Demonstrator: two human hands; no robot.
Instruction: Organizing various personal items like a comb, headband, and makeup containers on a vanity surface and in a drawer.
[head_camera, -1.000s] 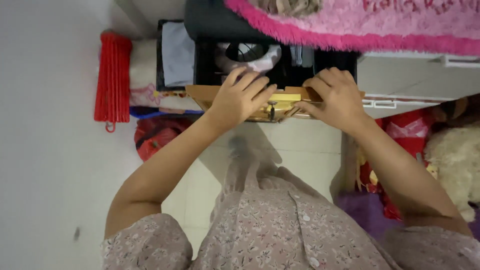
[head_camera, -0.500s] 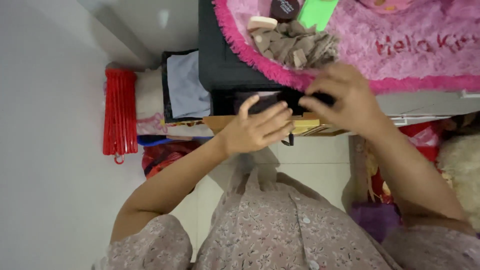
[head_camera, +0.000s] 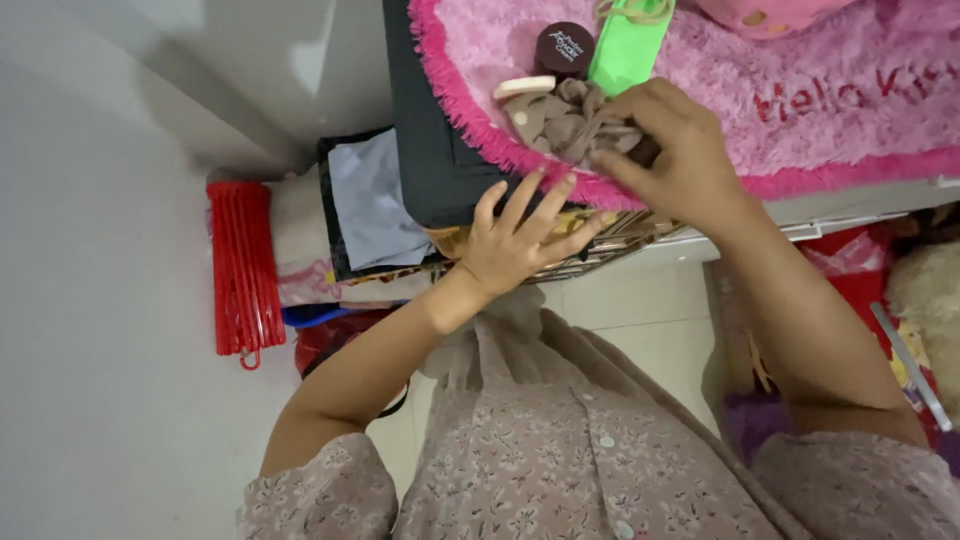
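Right hand (head_camera: 665, 150) grips brown cloth bundle (head_camera: 570, 125) on pink mat (head_camera: 800, 110), upper centre; left hand (head_camera: 515, 240) open, fingers spread

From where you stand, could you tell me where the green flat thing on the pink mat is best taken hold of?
Take the green flat thing by its long side edges, near its lower end, coming from above. It lies flat on the pink mat, its top end is out of view, and the right hand rests at its lower end.
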